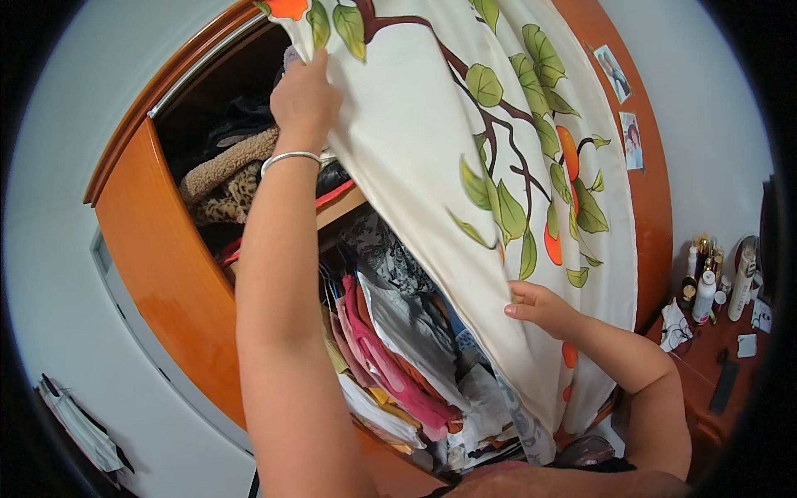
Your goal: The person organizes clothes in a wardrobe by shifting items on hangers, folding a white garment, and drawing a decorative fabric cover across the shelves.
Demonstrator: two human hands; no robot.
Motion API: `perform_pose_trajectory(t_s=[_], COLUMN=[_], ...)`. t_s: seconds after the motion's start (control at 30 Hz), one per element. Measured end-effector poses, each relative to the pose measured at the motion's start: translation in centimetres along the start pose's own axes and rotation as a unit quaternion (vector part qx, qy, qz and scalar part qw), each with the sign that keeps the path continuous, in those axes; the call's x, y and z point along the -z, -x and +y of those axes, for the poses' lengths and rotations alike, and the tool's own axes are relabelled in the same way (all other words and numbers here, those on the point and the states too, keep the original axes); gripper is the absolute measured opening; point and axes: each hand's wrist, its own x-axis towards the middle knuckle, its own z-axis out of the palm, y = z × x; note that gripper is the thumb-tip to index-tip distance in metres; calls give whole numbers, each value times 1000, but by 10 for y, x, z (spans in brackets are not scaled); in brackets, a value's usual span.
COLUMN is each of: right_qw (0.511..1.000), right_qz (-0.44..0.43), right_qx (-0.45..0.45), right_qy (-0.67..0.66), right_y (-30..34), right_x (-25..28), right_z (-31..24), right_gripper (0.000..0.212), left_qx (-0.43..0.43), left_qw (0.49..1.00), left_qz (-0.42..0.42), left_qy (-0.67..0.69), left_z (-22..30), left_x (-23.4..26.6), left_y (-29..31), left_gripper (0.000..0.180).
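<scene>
A white curtain (407, 108) printed with brown branches, green leaves and orange fruit hangs across the right part of an open wardrobe. My left hand (305, 98), with a silver bangle (290, 158) on the wrist, reaches high and is closed on the curtain's upper left edge. Lower down, my right hand (544, 309) pinches the curtain's cloth between thumb and fingers. Past the slanting edge of the curtain, hanging clothes (386, 357) in pink, white and yellow show inside. Folded clothes (228, 170), fleecy brown and leopard-patterned, lie on the shelf above them, behind my left arm.
An orange-brown wooden door panel (178, 274) stands at the left, below a metal rail (207, 66). Bottles (704, 297) and small items crowd a reddish table (706, 365) at the right. Two photos (613, 73) are stuck to the wardrobe's right side. Cloth (79, 423) hangs at lower left.
</scene>
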Motion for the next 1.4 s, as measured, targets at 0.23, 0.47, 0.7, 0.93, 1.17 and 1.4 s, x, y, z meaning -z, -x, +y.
perform_pose_trajectory(t_s=[0.23,0.47,0.7,0.93,1.17,1.4], right_qw=[997,998,988,984,982,984], right_qz=[-48,-28,-91,-135,-146,62], right_qx=[9,-55,-115,-107,-119,-164], right_qy=[-65,-13,-56,-45,-13,8], right_y=[-6,-24,-30,-37,-16,53], right_x=[-40,-37,2,-15,-1,109], right_z=[2,28,18,36,48,109], right_gripper=[40,23,19,17,21,20], left_qx=[98,87,201,184,207,437], left_qw=[963,924,861,926,959,813], left_qz=[-122,-188,-269,-157,-151,-296], left_qy=[-220,-322,-382,-288,-123,245], left_z=[-91,-157,-177,-276,-305,-331], left_x=[17,47,51,43,49,53], left_y=[-6,28,13,37,55,158], left_gripper=[38,46,31,35,34,22])
